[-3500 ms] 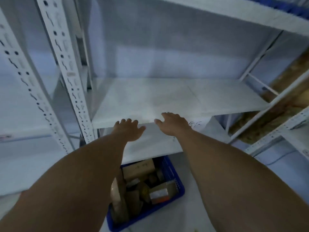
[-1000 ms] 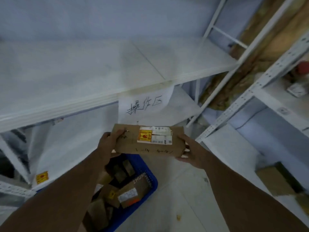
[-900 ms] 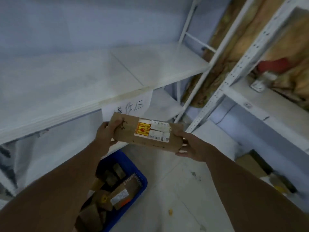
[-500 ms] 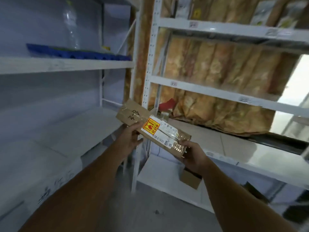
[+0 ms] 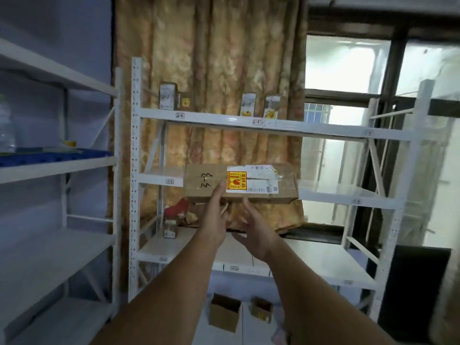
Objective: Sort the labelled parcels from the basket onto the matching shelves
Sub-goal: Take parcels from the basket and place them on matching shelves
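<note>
**Cardboard parcel meets the lip of the middle shelf**

Cardboard-brown and long, the parcel (image 5: 240, 184) lies level and broadside across the front edge of the middle shelf (image 5: 348, 196), printed label facing the camera. A pen marking (image 5: 205, 180) on its left half looks like a shelf code, and a small tag (image 5: 170, 181) on the shelf edge just beside it carries similar figures. That is probably why it is offered here, though both are too blurred to read for sure.

Neither hand clamps the box. The left hand (image 5: 214, 224) is flat, its straight fingers (image 5: 217, 195) laid against the front face near the lower edge, which suits pushing it back onto the board, not carrying it. The right hand (image 5: 256, 232) is spread too, palm turned inward under the parcel's bottom edge, seemingly to catch or steady it. Whether it touches cannot be told, nor whether the shelf already bears the weight.

Other small parcels (image 5: 167, 96) stand upright on the top shelf (image 5: 311, 128), in front of a gold curtain (image 5: 211, 70). The basket is out of view.
</note>
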Available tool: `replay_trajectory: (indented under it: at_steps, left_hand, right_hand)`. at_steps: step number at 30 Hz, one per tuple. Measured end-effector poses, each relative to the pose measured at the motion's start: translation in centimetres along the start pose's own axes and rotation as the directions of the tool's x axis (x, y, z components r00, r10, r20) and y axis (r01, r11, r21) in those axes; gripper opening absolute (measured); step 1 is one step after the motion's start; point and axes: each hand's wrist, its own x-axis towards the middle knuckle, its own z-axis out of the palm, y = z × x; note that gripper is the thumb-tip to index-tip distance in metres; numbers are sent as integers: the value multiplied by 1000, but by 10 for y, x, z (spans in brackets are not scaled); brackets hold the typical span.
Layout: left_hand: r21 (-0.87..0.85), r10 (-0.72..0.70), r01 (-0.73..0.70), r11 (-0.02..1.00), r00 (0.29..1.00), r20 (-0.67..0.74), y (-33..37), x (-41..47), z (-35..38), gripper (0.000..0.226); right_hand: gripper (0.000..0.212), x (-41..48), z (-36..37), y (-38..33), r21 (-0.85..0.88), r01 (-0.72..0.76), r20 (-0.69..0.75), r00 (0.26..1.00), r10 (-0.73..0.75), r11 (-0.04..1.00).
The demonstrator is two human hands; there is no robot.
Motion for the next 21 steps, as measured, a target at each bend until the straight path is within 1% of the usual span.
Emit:
replay_trajectory:
  at_steps: [1, 3, 4, 5, 6, 8, 9, 10, 11, 12, 13, 15, 17, 18, 20, 21]
  left_hand:
    - [24, -7, 6, 1000, 999, 34, -8, -6, 14, 63]
    - [30, -8, 6, 1000, 998, 68, -15, -18, 38, 95]
    - [29, -11, 8, 1000, 996, 89, -16, -22, 46, 103]
    - [41, -22, 17, 999, 993, 117, -14, -28, 54, 107]
    - [67, -44, 34, 997, 988, 151, -11, -36, 61, 104]
    - [117, -72, 52, 992, 983, 170, 2, -43, 63, 81]
    - [138, -73, 51, 989, 984, 160, 9, -42, 60, 81]
    - [150, -62, 39, 988, 986, 152, 17, -38, 53, 93]
    - [171, -52, 24, 985, 985, 164, 28, -32, 46, 111]
    - [203, -50, 9, 979, 979, 198, 38, -28, 41, 123]
    - [244, -72, 11, 970, 968, 239, 44, -25, 37, 127]
    - [331, -143, 44, 943, 948, 283, 52, -29, 40, 121]
    - [313, -149, 47, 949, 939, 311, 57, -34, 52, 117]
    - [273, -138, 45, 961, 934, 330, 58, -37, 61, 118]
    - [164, -86, 28, 986, 931, 355, 65, -43, 76, 115]
    - [116, -50, 8, 993, 932, 359, 69, -43, 81, 106]
  right_hand:
    - [75, -5, 2, -14, 25, 42, 17, 999, -42, 999]
    - [66, -14, 1, -36, 68, 106, -7, 994, -106, 992]
    - [62, -19, -2, -45, 74, 124, -35, 992, -122, 990]
    - [58, -24, -6, -52, 79, 143, -67, 988, -138, 987]
    - [55, -29, -10, -59, 80, 168, -97, 982, -160, 983]
    - [52, -37, -20, -74, 67, 219, -160, 965, -207, 973]
    - [49, -41, -24, -83, 62, 241, -198, 954, -224, 969]
    - [44, -46, -28, -92, 59, 259, -223, 945, -240, 964]
    - [39, -49, -31, -102, 61, 278, -236, 937, -257, 959]
    - [35, -52, -31, -111, 69, 292, -236, 934, -268, 954]
    - [34, -52, -30, -116, 81, 301, -232, 933, -275, 950]
    - [47, -49, -19, -122, 115, 319, -204, 934, -292, 941]
    - [58, -45, 0, -121, 165, 315, -155, 944, -290, 935]
    - [58, -44, 8, -120, 180, 315, -131, 947, -294, 932]
    - [46, -41, 25, -118, 226, 315, -88, 949, -302, 922]
    - [39, -41, 32, -117, 261, 315, -78, 949, -305, 913]
